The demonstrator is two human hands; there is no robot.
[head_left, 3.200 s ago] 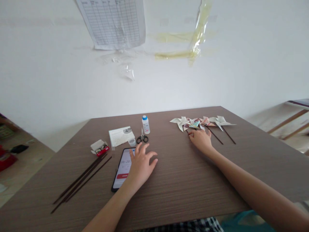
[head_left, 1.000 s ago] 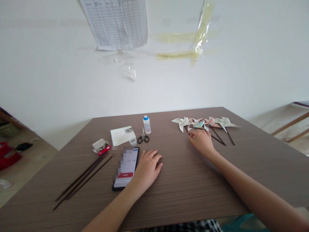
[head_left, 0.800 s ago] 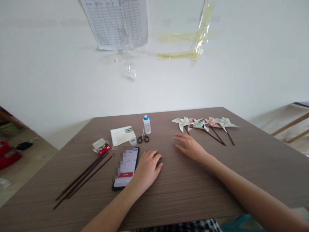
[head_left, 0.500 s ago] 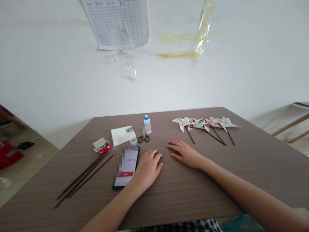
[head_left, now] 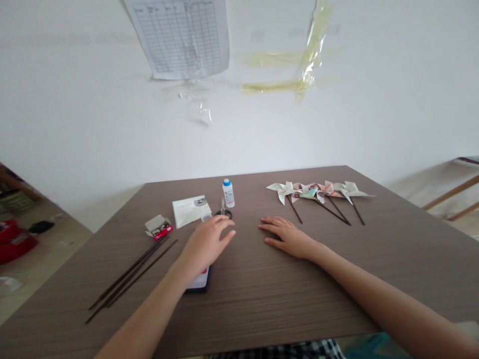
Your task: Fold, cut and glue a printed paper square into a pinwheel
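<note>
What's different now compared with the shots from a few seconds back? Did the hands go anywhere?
The right hand let go of the paper pinwheels and slid left; it now lies flat on the table, holding nothing. The left hand moved forward from beside the phone and now covers most of it, fingers near the scissors. The pinwheels, sticks, glue bottle and small box stayed put.

Table (head_left: 299, 279): brown wood grain. Glue bottle (head_left: 228, 193): white, blue cap. Scissors (head_left: 226, 211): black handles. Sticks (head_left: 130, 271): dark brown. Small box (head_left: 160, 227): red, white.
</note>
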